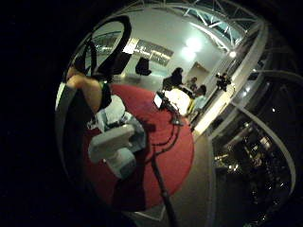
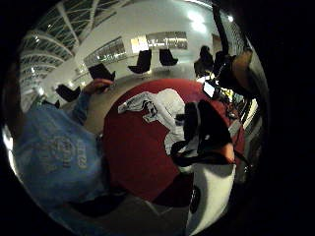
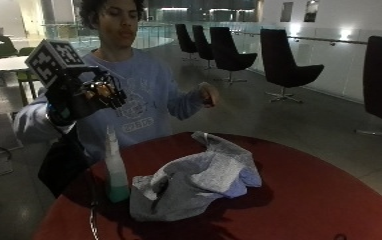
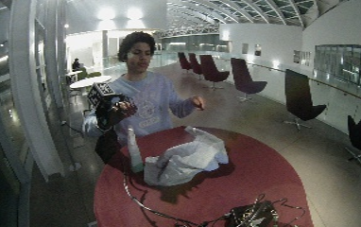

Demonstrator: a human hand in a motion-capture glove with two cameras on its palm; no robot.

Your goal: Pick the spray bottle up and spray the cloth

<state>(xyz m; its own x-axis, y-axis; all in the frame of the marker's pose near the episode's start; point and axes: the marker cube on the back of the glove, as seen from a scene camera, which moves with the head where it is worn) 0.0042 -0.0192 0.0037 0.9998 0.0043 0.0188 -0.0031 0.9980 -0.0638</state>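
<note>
A person sits at a round red counter (image 3: 324, 200) with the gloved right hand (image 3: 88, 95) raised in the air above the bottle (image 3: 116, 170), well clear of its top and touching nothing. Its fingers (image 3: 111, 92) look loosely curled and hold nothing, though the dim light hides how far they bend. The bottle stands upright on the counter near the edge by the person, its pale body narrowing to a thin top, with a greenish band at its base. The grey cloth (image 3: 197, 180) lies crumpled in a heap just beside the bottle, on the side away from the gloved hand, 1 corner reaching toward the person. The bare left hand (image 3: 207, 94) is lifted above the cloth, apart from it. In the thumb side palm view, the cloth (image 2: 157, 110) shows spread on the red counter (image 2: 133, 152) below the palm.
</note>
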